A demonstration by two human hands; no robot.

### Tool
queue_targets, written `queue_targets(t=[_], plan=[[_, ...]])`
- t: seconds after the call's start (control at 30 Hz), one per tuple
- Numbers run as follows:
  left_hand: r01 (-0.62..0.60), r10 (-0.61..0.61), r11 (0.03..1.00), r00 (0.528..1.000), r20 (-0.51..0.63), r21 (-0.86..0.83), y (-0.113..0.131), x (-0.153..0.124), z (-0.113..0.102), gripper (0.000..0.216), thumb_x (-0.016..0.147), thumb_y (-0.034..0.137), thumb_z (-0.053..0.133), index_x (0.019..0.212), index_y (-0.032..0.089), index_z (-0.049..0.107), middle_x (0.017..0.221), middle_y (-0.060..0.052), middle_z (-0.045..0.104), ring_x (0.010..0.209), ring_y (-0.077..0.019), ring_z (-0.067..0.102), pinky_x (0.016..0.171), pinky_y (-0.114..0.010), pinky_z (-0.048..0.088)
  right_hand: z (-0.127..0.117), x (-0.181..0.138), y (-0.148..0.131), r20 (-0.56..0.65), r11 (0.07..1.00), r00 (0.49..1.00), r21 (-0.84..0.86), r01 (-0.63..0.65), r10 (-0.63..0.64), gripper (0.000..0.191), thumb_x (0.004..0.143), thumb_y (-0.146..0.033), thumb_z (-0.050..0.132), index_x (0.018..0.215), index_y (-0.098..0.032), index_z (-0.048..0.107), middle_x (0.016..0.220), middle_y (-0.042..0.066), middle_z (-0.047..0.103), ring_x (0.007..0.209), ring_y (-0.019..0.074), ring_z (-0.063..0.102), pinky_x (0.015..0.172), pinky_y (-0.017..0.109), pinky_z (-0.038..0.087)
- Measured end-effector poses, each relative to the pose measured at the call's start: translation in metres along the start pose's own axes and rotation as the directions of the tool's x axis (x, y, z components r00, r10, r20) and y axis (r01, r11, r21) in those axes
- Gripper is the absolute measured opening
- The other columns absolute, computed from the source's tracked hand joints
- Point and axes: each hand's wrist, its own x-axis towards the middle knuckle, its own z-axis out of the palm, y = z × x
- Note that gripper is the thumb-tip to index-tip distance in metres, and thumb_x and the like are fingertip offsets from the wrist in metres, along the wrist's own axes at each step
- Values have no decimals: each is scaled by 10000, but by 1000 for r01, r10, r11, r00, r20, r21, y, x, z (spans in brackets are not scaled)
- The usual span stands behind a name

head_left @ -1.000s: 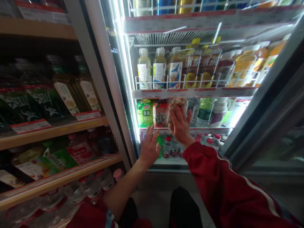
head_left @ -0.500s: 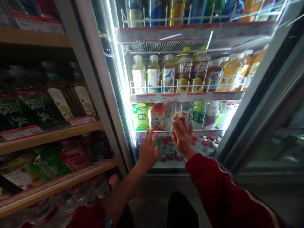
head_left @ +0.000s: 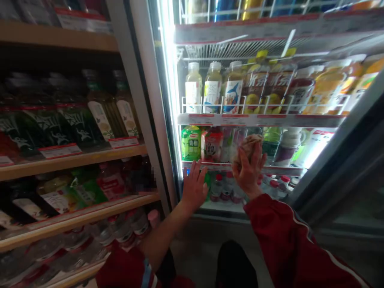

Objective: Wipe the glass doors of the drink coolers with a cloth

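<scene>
One cloth (head_left: 251, 143), held by the right hand (head_left: 248, 170) right of centre, has shifted farther from the red bottle (head_left: 212, 145), apparently extending a wiping stroke; the left hand (head_left: 194, 187) spreads empty mid-frame.

Tan wooden shelves (head_left: 75, 161) stand left of the white vertical light strip (head_left: 171, 60); dark grey floor (head_left: 201, 256) lies below it.

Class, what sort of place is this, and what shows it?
Probably a shop's drinks section: a lit drinks fridge, wood-toned shelves of bottled drinks, and what look like price labels along the shelf edges.
</scene>
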Motion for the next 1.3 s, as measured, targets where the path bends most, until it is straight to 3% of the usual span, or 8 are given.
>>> queue_targets(t=[0.2, 0.27, 0.53, 0.67, 0.83, 1.0, 1.17, 1.3], plan=[[36, -36, 999, 999, 32, 14, -6, -5, -5, 603, 757, 108, 511, 1346, 152, 387, 1494, -172, 344, 1436, -272, 185, 1137, -557, 189, 16, -34, -48, 178, 967, 954, 129, 219, -240, 419, 863, -201, 519, 1279, -246, 537, 1500, 104, 360, 1424, 262, 234, 1140, 567, 134], [50, -51, 999, 998, 40, 17, -10, -8, -6, 612, 755, 105, 515, 1350, 159, 385, 1501, -167, 332, 1437, -276, 183, 1136, -567, 185, 18, -39, -55, 189, 960, 945, 139, 244, -268, 402, 870, -195, 515, 1266, -252, 547, 1465, 98, 420, 1426, 237, 232, 1150, 549, 108], [151, -152, 988, 988, 25, 22, -29, -26, -7, 600, 758, 78, 513, 1340, 157, 390, 1496, -178, 334, 1429, -294, 205, 1123, -603, 192, 16, -24, -37, 64, 991, 991, 68, 114, -119, 477, 878, -220, 509, 1353, -224, 462, 1551, 123, 233, 1445, 271, 153, 1144, 564, 125], [186, -189, 981, 981, 35, 57, -37, -37, -8, 599, 765, 91, 529, 1344, 148, 384, 1491, -195, 335, 1421, -315, 220, 1107, -616, 213, 30, -32, -70, 121, 968, 967, 138, 209, -226, 411, 881, -183, 507, 1290, -212, 521, 1493, 122, 368, 1444, 238, 170, 1158, 539, 88], [221, -226, 971, 973, 51, 90, -49, -47, -14, 598, 760, 93, 526, 1340, 136, 387, 1486, -211, 337, 1407, -329, 254, 1094, -617, 240, 52, -43, -112, 178, 905, 899, 227, 359, -401, 359, 901, -161, 485, 1249, -213, 557, 1344, 94, 560, 1415, 217, 268, 1162, 537, 10], [247, -252, 965, 967, 46, 86, -53, -50, -18, 595, 776, 115, 522, 1353, 141, 378, 1483, -202, 348, 1403, -330, 267, 1101, -617, 226, 50, -39, -119, 236, 873, 852, 274, 403, -467, 406, 908, -189, 468, 1312, -199, 510, 1382, 97, 524, 1401, 227, 301, 1166, 527, 5], [233, -236, 970, 971, 39, 75, -47, -54, -17, 579, 774, 108, 513, 1340, 113, 388, 1465, -226, 366, 1388, -340, 296, 1085, -621, 256, 43, -17, -120, 275, 861, 824, 286, 421, -495, 472, 909, -376, 462, 1325, -157, 504, 1418, 111, 482, 1427, 260, 227, 1165, 529, -51], [277, -282, 958, 957, 66, 69, -47, -61, -17, 545, 777, 117, 512, 1314, 111, 415, 1466, -229, 362, 1387, -341, 299, 1081, -627, 258, 55, 5, -124, 217, 837, 815, 257, 483, -537, 439, 918, -217, 435, 1355, -189, 467, 1451, 75, 446, 1424, 233, 238, 1161, 543, -69]])
